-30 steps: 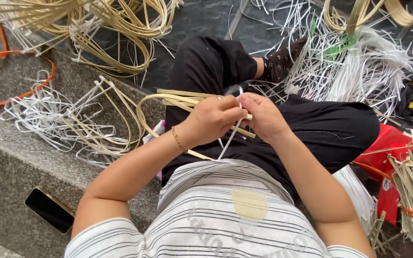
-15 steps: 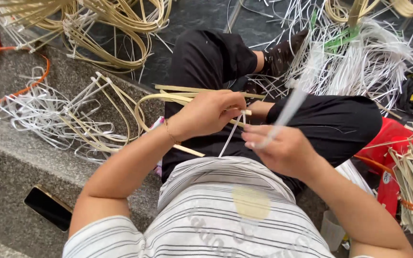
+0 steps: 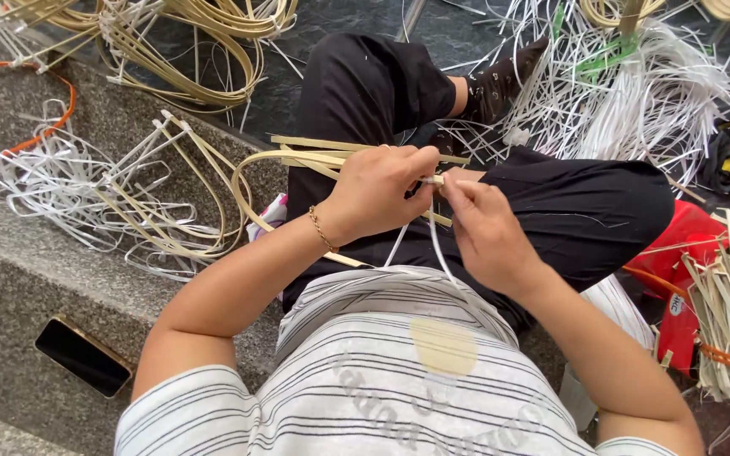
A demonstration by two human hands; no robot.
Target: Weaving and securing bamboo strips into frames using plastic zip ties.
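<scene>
Tan cane strips point(image 3: 297, 158); white strand point(image 3: 438, 247); black-striped white shirt point(image 3: 365, 380).

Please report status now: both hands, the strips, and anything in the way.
Left hand grips tan strips over lap. Right hand pinches white strip at the same spot. Nothing between hands; loose strip piles lie around.

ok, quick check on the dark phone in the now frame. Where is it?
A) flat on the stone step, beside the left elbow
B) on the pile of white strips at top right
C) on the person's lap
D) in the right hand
A: the phone lies flat on the grey stone step at lower left, apart from both hands; the left hand and right hand meet over the lap on tan strips.
</scene>
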